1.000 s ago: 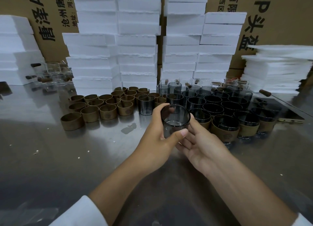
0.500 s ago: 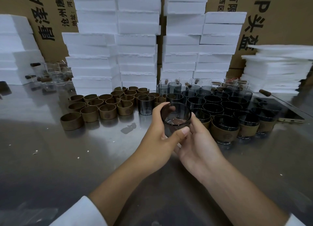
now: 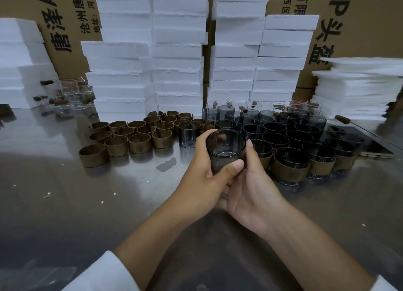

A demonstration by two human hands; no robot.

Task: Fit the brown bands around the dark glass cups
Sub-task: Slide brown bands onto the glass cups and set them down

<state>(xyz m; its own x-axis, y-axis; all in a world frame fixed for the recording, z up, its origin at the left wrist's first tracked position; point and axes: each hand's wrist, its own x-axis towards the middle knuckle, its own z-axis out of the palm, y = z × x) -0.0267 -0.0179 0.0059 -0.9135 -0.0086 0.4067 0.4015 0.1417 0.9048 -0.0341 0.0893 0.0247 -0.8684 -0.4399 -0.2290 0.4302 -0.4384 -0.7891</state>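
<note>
A dark glass cup point(image 3: 225, 146) is held above the steel table, its mouth tipped toward me. My left hand point(image 3: 202, 173) wraps its left side, thumb across the front. My right hand point(image 3: 250, 188) cups it from the right and below. No band shows on the held cup; its lower part is hidden by my fingers. Several loose brown bands point(image 3: 139, 143) stand in rows at the left. Several dark cups point(image 3: 274, 138) crowd the right; the front ones, such as the banded cup point(image 3: 291, 166), wear brown bands. One bare dark cup point(image 3: 188, 133) stands among the bands.
Stacks of white foam blocks point(image 3: 152, 57) and cardboard boxes wall off the back. Clear glasses point(image 3: 72, 99) sit at the far left. A stack of white foam sheets point(image 3: 357, 90) rises at the right, with a phone point(image 3: 377, 151) lying below it. White crumbs dot the steel table point(image 3: 65, 203).
The held cup has tilted and turned a little in my hands, and both hands have shifted slightly around it. Everything on the table stays put.
</note>
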